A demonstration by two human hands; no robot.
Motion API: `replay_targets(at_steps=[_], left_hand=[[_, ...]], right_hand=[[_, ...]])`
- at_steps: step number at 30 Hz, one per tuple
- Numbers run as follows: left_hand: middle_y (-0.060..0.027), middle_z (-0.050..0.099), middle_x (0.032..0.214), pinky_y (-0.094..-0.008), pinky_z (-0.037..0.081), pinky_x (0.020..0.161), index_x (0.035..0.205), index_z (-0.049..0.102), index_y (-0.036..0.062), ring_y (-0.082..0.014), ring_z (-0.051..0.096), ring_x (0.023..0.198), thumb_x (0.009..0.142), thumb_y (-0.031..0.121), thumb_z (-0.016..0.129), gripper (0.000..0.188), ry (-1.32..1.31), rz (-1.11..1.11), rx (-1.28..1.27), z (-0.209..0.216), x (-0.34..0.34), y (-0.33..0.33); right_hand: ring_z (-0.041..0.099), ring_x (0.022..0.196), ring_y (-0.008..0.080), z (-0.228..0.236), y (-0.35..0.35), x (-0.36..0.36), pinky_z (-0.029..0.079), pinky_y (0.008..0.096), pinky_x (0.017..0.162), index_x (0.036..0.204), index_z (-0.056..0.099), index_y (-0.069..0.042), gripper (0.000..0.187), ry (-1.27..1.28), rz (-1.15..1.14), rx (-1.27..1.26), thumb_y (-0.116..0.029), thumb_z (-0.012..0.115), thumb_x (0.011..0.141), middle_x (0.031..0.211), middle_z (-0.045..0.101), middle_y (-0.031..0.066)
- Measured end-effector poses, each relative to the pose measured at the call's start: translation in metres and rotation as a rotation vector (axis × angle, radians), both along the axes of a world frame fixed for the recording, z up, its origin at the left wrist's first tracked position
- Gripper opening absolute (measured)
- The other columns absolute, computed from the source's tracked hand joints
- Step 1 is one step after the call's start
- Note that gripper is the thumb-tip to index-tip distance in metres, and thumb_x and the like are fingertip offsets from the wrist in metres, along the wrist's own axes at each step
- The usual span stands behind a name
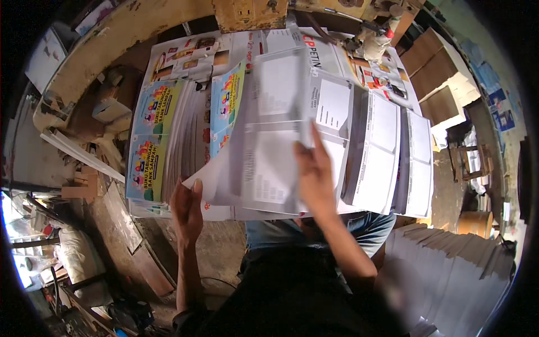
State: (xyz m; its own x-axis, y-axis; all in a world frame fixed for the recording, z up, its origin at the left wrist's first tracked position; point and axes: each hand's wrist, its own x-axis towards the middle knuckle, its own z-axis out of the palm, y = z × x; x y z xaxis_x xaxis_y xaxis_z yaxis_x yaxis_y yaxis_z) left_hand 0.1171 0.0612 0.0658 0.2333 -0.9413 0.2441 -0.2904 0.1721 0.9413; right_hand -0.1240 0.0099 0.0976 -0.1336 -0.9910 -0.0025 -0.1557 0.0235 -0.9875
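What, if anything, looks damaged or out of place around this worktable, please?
The yellowish panel at the far side looks damaged: its surface is blotched with worn, dark patches. The stack of colourful covers at the left is unevenly fanned rather than squared up. The white sheet bends near the left hand, probably just from handling.

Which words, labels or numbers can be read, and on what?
Blue-and-yellow covers, left: bold dark lettering, readable, but wording not copied here.
Printed table covering: large red and dark letters, partly hidden, wording not copied.
White sheets, right: print mostly too small to read.
Middle sheet: print blurred.
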Motion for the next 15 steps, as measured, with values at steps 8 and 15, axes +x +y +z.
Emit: replay_targets(at_steps=[8,15], left_hand=[[-0.0046,0.064,0.089,-0.0249,0.044,0.071,0.102,0.058,-0.0033,-0.0097,0.056,0.081,0.099,0.018,0.053,0.022,0.039,-0.324,0.278,0.011,0.01,-0.004],[-0.0167,0.067,0.099,-0.0345,0.052,0.072,0.117,0.054,-0.0046,-0.024,0.066,0.087,0.096,0.028,0.058,0.039,-0.269,0.21,0.252,0.048,-0.008,-0.031]], right_hand=[[0.059,0.09,0.0164,-0.01,-0.017,0.074,0.049,0.0313,0.08,0.14,0.036,0.001,0.049,-0.362,0.181,0.086,-0.007,0.052,0.095,0.11,0.062,0.0181],[0.063,0.097,0.0239,-0.016,0.004,0.077,0.051,0.0324,0.078,0.147,0.026,-0.001,0.059,-0.198,0.295,-0.117,-0.006,0.052,0.095,0.116,0.061,0.023]])
